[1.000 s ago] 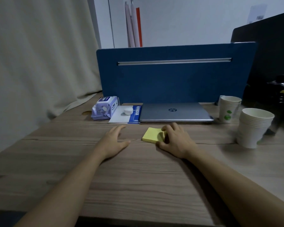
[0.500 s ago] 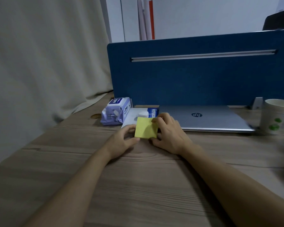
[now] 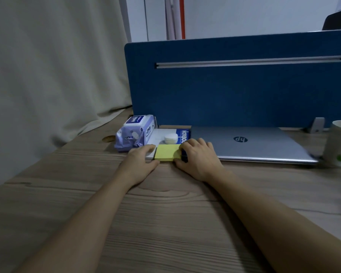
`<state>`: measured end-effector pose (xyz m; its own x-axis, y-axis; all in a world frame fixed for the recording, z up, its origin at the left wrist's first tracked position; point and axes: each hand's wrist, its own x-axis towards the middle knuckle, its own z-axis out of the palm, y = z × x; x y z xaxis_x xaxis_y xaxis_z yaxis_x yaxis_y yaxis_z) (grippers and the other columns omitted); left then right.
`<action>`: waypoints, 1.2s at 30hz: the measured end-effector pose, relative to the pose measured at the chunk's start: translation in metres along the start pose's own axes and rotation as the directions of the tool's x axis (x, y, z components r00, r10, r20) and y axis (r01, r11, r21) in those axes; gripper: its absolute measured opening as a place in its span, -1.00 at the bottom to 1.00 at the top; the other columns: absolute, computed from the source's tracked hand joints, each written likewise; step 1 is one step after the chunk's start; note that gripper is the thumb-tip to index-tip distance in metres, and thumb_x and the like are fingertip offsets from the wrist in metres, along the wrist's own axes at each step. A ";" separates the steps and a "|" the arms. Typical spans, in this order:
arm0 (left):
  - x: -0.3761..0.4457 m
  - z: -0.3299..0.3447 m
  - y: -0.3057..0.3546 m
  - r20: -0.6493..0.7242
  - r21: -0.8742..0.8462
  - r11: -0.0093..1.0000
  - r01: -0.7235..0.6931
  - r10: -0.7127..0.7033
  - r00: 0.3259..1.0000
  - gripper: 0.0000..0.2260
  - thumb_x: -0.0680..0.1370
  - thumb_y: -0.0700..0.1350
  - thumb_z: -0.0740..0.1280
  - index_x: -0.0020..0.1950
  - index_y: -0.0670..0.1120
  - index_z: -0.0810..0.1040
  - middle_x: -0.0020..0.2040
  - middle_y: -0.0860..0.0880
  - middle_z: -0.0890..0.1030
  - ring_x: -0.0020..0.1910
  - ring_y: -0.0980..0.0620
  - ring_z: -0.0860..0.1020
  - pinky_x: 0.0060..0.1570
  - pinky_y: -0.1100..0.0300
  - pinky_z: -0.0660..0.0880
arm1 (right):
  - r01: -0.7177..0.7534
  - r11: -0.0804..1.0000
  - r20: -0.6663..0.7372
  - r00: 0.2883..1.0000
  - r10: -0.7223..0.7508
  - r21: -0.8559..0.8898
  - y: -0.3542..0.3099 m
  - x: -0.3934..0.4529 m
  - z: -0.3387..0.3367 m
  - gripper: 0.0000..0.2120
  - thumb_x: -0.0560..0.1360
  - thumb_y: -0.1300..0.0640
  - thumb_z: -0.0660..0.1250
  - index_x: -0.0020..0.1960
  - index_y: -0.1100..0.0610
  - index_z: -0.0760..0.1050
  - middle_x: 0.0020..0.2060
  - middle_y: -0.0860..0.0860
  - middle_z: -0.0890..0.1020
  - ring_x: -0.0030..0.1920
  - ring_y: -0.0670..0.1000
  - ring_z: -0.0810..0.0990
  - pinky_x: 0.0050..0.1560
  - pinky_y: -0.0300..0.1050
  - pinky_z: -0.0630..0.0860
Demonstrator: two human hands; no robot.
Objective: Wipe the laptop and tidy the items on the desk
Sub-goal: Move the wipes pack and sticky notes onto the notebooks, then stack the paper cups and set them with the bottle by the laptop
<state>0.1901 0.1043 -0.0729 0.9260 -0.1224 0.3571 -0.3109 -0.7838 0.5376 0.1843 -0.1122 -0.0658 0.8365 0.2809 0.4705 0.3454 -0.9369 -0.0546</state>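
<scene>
A yellow sticky-note pad lies on the near end of a white and blue notebook, held between both hands. My left hand presses its left edge with the thumb. My right hand grips its right edge with curled fingers. A small white round case sits on the notebook just behind the pad. The closed silver laptop lies to the right against the blue partition. A purple wet-wipe pack stands left of the notebook.
A blue desk partition closes off the back of the wooden desk. A paper cup with green dots stands at the right edge. A beige curtain hangs on the left.
Both hands have carried the yellow pad away from the open desk, forward and left, and it now lies flat on the notebook. The view has shifted left too.
</scene>
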 end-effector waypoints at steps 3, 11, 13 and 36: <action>0.002 0.001 -0.001 0.002 0.026 0.999 -0.029 0.029 1.000 -0.55 0.48 -0.01 0.45 0.35 0.00 0.51 0.25 -0.10 0.59 0.26 -0.06 0.50 0.28 0.05 0.43 | 0.002 1.000 -0.019 1.000 -0.003 -0.027 0.000 0.002 0.002 -0.59 0.50 -0.26 0.16 0.09 0.04 0.47 0.05 0.02 0.57 0.08 0.11 0.46 0.06 0.07 0.37; 0.006 0.004 0.009 -0.002 0.113 0.992 -0.052 0.053 0.999 -0.70 0.56 -0.01 0.34 0.29 0.15 0.55 0.13 -0.16 0.54 0.11 -0.16 0.53 0.17 -0.04 0.48 | -0.024 0.997 -0.061 0.998 0.019 -0.077 -0.004 0.001 0.003 -0.65 0.53 -0.22 0.15 0.04 0.04 0.46 0.01 0.03 0.58 0.07 0.12 0.47 -0.01 0.06 0.34; 0.008 0.004 0.009 -0.015 0.103 0.994 -0.043 0.045 0.999 -0.71 0.55 -0.01 0.35 0.28 0.15 0.55 0.11 -0.16 0.52 0.06 -0.15 0.55 0.15 -0.02 0.50 | -0.034 0.997 -0.061 0.998 0.029 -0.075 -0.003 0.002 0.003 -0.66 0.54 -0.21 0.16 0.06 0.04 0.47 0.03 0.03 0.58 0.08 0.12 0.47 0.01 0.07 0.36; -0.070 0.014 0.089 0.040 0.306 0.901 -0.307 0.310 0.950 -0.60 0.58 -0.04 0.26 0.43 0.06 0.42 0.38 0.06 0.44 0.33 -0.02 0.35 0.31 0.02 0.33 | -0.146 0.985 -0.020 0.989 0.145 -0.093 0.019 -0.098 -0.053 -0.73 0.58 -0.01 0.14 0.21 0.09 0.38 0.17 0.08 0.47 0.18 0.14 0.41 0.10 0.02 0.39</action>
<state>0.1004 0.0349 -0.0605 0.7916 -0.3840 0.4754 -0.4993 -0.8549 0.1408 0.0863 -0.1689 -0.0661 0.8691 0.1377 0.4751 0.1781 -0.9832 -0.0408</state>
